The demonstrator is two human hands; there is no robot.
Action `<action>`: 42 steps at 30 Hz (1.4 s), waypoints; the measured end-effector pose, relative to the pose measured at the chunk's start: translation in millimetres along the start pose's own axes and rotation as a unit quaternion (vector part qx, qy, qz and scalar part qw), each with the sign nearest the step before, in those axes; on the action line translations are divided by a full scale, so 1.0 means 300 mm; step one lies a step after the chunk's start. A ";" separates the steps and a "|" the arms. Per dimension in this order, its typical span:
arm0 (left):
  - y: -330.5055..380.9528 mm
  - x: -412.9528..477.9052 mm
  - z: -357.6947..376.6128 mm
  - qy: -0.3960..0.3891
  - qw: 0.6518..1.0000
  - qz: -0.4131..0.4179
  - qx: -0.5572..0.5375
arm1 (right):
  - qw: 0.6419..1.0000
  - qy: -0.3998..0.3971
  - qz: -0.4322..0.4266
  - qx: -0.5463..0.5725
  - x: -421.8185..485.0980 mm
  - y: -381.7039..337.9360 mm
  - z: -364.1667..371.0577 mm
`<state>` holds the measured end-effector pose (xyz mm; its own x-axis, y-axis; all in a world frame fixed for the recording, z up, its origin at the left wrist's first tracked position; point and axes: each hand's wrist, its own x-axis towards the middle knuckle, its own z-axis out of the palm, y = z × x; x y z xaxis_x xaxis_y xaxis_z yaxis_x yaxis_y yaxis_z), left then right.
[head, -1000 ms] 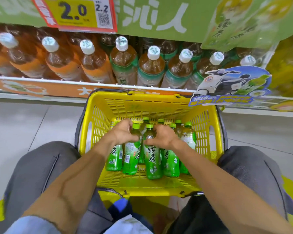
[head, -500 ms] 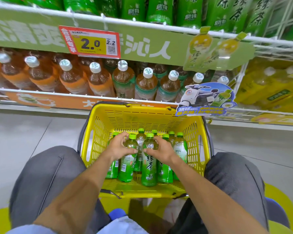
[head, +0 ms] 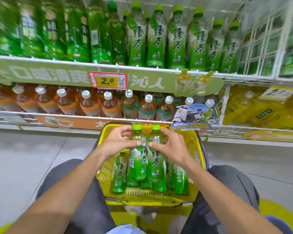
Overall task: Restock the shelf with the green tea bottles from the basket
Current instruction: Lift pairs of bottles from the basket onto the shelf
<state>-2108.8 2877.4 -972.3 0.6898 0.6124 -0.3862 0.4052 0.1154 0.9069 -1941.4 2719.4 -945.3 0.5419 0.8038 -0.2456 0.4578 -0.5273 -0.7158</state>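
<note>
**Two bottles in hand over basket**

At left, left hand point(head: 118, 142) with fingers curled round the shoulder of left bottle point(head: 137, 159). Touching it, right bottle point(head: 156, 160), gripped likewise by right hand point(head: 173, 146). Both upright, held above basket point(head: 195, 149). More bottles point(head: 119, 173) standing inside.

Handling, as judged: moderately heavy when full, stiff at the neck, thin and yielding mid-body, sleeve probably slick. Best taken at the shoulder under the cap, as here.

Appearance: clear plastic, pale tea, bright green caps point(head: 137, 127), green-and-white sleeves point(head: 139, 166) with large characters.

Matching row point(head: 176, 39) on upper shelf point(head: 159, 69), well apart from the hands.
</note>
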 end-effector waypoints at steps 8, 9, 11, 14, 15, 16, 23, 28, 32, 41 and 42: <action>0.421 -0.116 -0.112 0.009 0.995 0.095 -0.028 | 0.993 0.094 -0.066 0.004 -0.060 -0.298 -0.292; 0.465 -0.132 -0.122 0.009 0.994 0.105 -0.021 | 0.992 0.102 -0.071 0.010 -0.071 -0.324 -0.320; 0.532 -0.157 -0.140 0.004 0.993 0.121 -0.017 | 0.990 0.110 -0.082 0.029 -0.094 -0.366 -0.368; 0.593 -0.195 -0.153 -0.003 0.992 0.123 -0.024 | 0.987 0.119 -0.099 0.047 -0.125 -0.404 -0.411; 0.606 -0.207 -0.154 -0.002 0.992 0.122 -0.023 | 0.986 0.122 -0.103 0.052 -0.137 -0.413 -0.420; 0.618 -0.224 -0.150 -0.001 0.992 0.127 -0.020 | 0.985 0.122 -0.106 0.057 -0.147 -0.417 -0.425; 0.591 -0.338 -0.120 -0.007 0.991 0.133 0.015 | 0.985 0.119 -0.093 0.085 -0.259 -0.365 -0.404; 0.550 -0.435 -0.084 -0.023 0.991 0.133 0.001 | 0.989 0.094 -0.063 0.100 -0.381 -0.341 -0.389; 0.558 -0.502 -0.063 -0.012 0.990 0.137 -0.009 | 0.989 0.088 -0.051 0.112 -0.453 -0.344 -0.403; 0.604 -0.593 -0.028 -0.050 0.989 0.139 0.018 | 0.980 0.075 -0.062 0.175 -0.585 -0.360 -0.467; 0.610 -0.596 -0.026 -0.046 0.989 0.140 0.016 | 0.980 0.085 -0.063 0.168 -0.592 -0.355 -0.477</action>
<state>-2162.6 2795.0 -735.8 0.8284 0.5435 -0.1356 0.2081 -0.0739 0.9753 -1985.5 2593.5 -732.0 0.6190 0.7839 -0.0493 0.2867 -0.2839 -0.9150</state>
